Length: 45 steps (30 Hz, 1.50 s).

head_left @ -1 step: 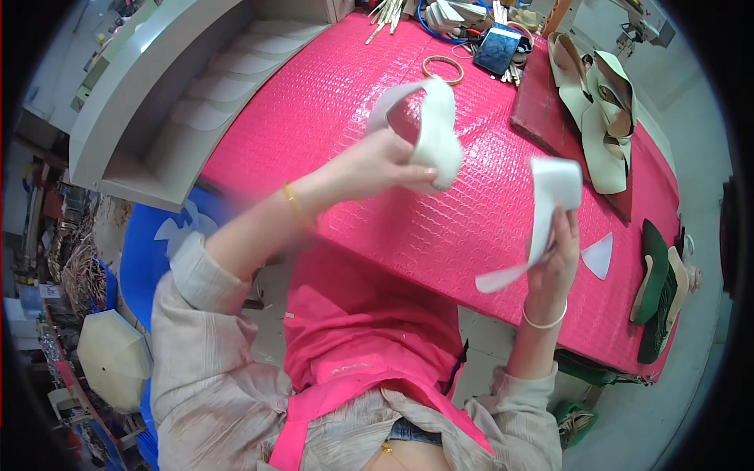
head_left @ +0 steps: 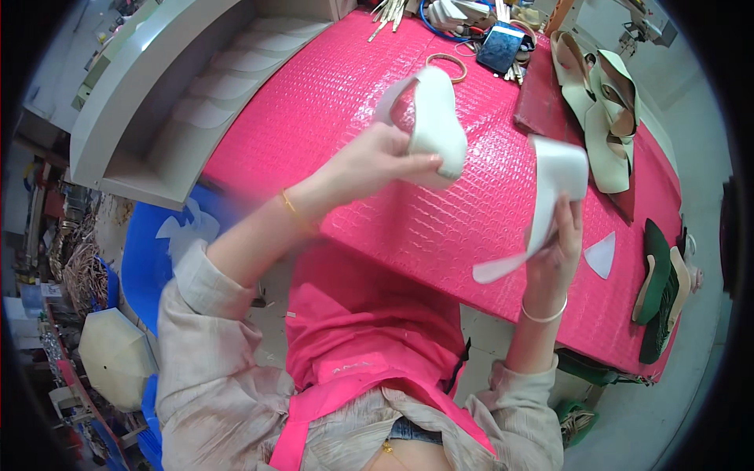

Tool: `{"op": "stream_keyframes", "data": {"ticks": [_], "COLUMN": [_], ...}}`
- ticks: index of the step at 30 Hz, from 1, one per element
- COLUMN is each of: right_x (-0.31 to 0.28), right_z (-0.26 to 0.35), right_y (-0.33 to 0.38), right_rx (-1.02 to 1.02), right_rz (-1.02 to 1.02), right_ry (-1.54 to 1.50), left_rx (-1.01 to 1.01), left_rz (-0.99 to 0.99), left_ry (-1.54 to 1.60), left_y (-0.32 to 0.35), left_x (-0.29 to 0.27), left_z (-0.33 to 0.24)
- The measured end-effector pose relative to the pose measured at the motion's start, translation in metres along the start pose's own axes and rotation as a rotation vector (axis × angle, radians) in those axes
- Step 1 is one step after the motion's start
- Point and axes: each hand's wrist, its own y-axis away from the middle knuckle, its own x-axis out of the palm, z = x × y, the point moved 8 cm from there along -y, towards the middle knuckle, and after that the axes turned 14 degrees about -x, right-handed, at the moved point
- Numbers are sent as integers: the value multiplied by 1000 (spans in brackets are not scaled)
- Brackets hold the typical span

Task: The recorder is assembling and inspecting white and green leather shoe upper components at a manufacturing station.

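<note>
Over at the upper left of the frame, I'm seeing a grey rack (head_left: 118,133) holding pale curved pieces (head_left: 200,114). At upper centre, the left hand (head_left: 397,157) is clamping a curved white piece (head_left: 436,118) between fingers and thumb, above a pink table (head_left: 290,133). Right of centre, the right hand (head_left: 556,247) is gripping a bent white strip (head_left: 561,169), fingers closed against it. Farther right, a small white triangle (head_left: 602,255) is lying on the table.
</note>
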Motion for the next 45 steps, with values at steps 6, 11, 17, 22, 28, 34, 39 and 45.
{"op": "stream_keyframes", "data": {"ticks": [6,11,17,22,28,34,39,45], "right_x": [101,119,119,119,133,127,126,119], "right_z": [-20,-20,-15,-10,-1,-1,-3,-13], "right_y": [3,4,5,4,2,14,7,4], "right_rx": [-156,-237,-268,-314,-455,-431,-412,-389], "right_rz": [245,200,169,160,325,287,234,177], "right_ry": [70,147,232,274,450,362,348,310], "left_rx": [40,3,14,34,68,129,102,116], "left_rz": [-81,-80,-81,-33,-88,-128,-42,-99], "left_ry": [447,497,710,676,336,374,441,499], "left_y": [21,28,38,36,25,6,1,7], "left_x": [-3,-7,1,1,-8,-32,-27,-21], "left_z": [-21,-13,-28,-30,-44,-84,-95,-102]}}
